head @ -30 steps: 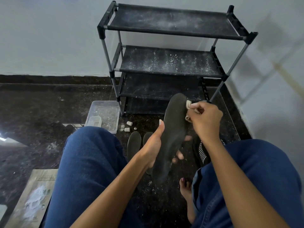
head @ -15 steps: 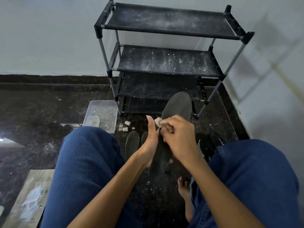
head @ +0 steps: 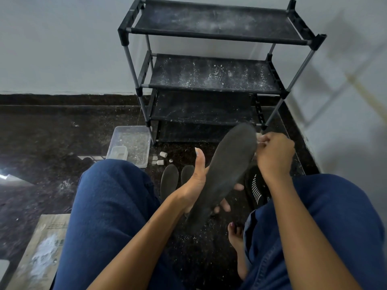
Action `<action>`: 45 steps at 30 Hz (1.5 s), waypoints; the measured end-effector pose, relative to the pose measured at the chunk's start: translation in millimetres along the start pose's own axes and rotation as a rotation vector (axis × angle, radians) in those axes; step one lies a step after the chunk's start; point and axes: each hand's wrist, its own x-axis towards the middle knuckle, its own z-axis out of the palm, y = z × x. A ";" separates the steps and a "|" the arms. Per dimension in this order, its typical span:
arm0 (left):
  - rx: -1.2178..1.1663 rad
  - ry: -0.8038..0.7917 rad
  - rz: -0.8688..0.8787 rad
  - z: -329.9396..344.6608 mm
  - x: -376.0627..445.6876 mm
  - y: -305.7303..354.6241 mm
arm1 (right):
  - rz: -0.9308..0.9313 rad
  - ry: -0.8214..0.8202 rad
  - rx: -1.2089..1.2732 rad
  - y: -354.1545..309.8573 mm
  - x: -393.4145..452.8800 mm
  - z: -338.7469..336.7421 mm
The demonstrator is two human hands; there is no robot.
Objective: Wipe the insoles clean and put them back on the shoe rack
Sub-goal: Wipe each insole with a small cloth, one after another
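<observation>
Down low and nearest, two knees in blue jeans (head: 109, 206) fill the bottom of the view, one on the left and one on the right. One bare foot (head: 237, 243) rests on the dark floor (head: 41, 143) between them. At the near left, one flat brown paper bag (head: 39, 252) lies on the floor with white dust on it.

A bit farther, the left hand (head: 195, 185) holds one dark insole (head: 224, 176) up in the air. The insole tilts, with its heel end near and its toe end far and to the right. The left fingers wrap under the insole and the thumb sticks up beside its left edge. The right hand (head: 274, 155) is curled tight around one small white wipe (head: 258, 136), and it presses the wipe on the right edge of the insole near the toe end.

Under the hands, two more dark insoles (head: 169, 181) lie side by side on the floor. One black shoe with white stripes (head: 256, 189) sits to their right.

Farther on the left is one clear plastic tub (head: 134, 143) with one small box inside it. A few small white bits (head: 163, 154) lie just right of the tub.

Farthest away, one black shoe rack (head: 213, 76) stands by the pale wall. It shows three dusty shelves, and all three are bare.
</observation>
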 end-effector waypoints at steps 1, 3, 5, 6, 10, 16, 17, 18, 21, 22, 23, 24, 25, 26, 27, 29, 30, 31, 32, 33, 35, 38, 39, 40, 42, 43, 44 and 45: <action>-0.043 0.015 0.001 -1.7 -0.4 1.8 | 0.012 0.039 -0.006 0.9 0.1 -2.7; -0.135 0.059 -0.001 -5.8 -0.1 5.2 | -0.041 0.080 0.067 -3.2 -3.6 -9.0; -0.182 0.124 -0.012 -5.9 0.7 9.8 | -0.210 0.066 0.195 -18.2 -16.7 -16.1; -0.196 0.155 -0.019 -4.4 1.4 12.3 | -0.298 0.038 0.241 -28.0 -26.5 -17.5; -0.264 0.325 0.022 -6.0 5.7 13.4 | -0.364 -0.281 0.325 -49.5 -60.0 -0.2; -0.307 0.560 0.073 -24.9 8.9 12.7 | -0.294 -0.821 0.355 -47.2 -82.9 5.4; -0.387 0.543 0.089 -26.0 10.1 14.8 | -0.307 -0.857 0.359 -46.4 -87.4 4.4; -0.468 0.524 0.107 -27.0 11.5 16.5 | -0.319 -0.888 0.363 -45.7 -91.9 3.3; -0.576 0.516 0.166 -36.7 14.9 18.3 | -0.365 -1.056 0.279 -43.2 -104.7 2.9; -0.575 0.516 0.184 -40.0 15.3 18.7 | -0.385 -1.140 0.208 -42.7 -109.0 3.6; -0.567 0.512 0.195 -42.4 15.8 19.4 | -0.398 -1.222 0.124 -41.4 -112.2 5.6; -0.554 0.506 0.202 -45.4 16.7 19.8 | -0.397 -1.289 0.038 -39.4 -113.1 7.4; -0.546 0.494 0.207 -48.1 17.5 19.8 | -0.365 -1.336 -0.043 -36.9 -109.6 7.7; -0.551 0.482 0.212 -51.0 18.4 19.3 | -0.308 -1.364 -0.114 -34.1 -101.7 5.8; -0.561 0.477 0.217 -54.2 19.5 18.4 | -0.241 -1.371 -0.164 -30.4 -90.3 2.0; -0.565 0.474 0.224 -61.5 23.1 15.6 | -0.098 -1.303 -0.112 -22.9 -61.8 -8.7; -0.559 0.481 0.222 -64.3 25.5 14.5 | -0.010 -1.259 0.018 -18.7 -48.0 -12.5; -0.549 0.495 0.214 -66.7 29.2 12.9 | 0.088 -1.237 0.192 -15.1 -36.8 -13.7; -0.534 0.504 0.200 -68.2 33.8 10.9 | 0.184 -1.251 0.372 -13.9 -29.7 -12.5; -0.518 0.516 0.180 -68.7 39.3 8.8 | 0.262 -1.279 0.515 -12.3 -25.2 -6.9; -0.504 0.536 0.120 -68.5 53.2 3.8 | 0.366 -1.321 0.666 -9.6 -22.3 11.0; -0.492 0.557 0.027 -68.1 76.0 -5.8 | 0.502 -1.283 0.669 0.2 -23.1 44.5; -0.480 0.571 0.006 -68.3 83.4 -9.4 | 0.561 -1.229 0.649 6.5 -21.8 56.5; -0.472 0.586 -0.019 -68.4 90.5 -13.2 | 0.624 -1.159 0.628 14.1 -19.6 68.3; -0.454 0.642 -0.080 -70.3 104.9 -24.8 | 0.740 -1.024 0.557 30.8 -15.2 89.0; -0.428 0.672 -0.128 -71.9 111.0 -32.8 | 0.790 -0.985 0.517 38.6 -13.6 97.4; -0.391 0.694 -0.190 -74.2 116.1 -41.3 | 0.836 -0.962 0.488 45.6 -12.7 104.6; -0.344 0.699 -0.257 -76.9 120.7 -49.6 | 0.873 -0.938 0.467 52.5 -12.2 112.0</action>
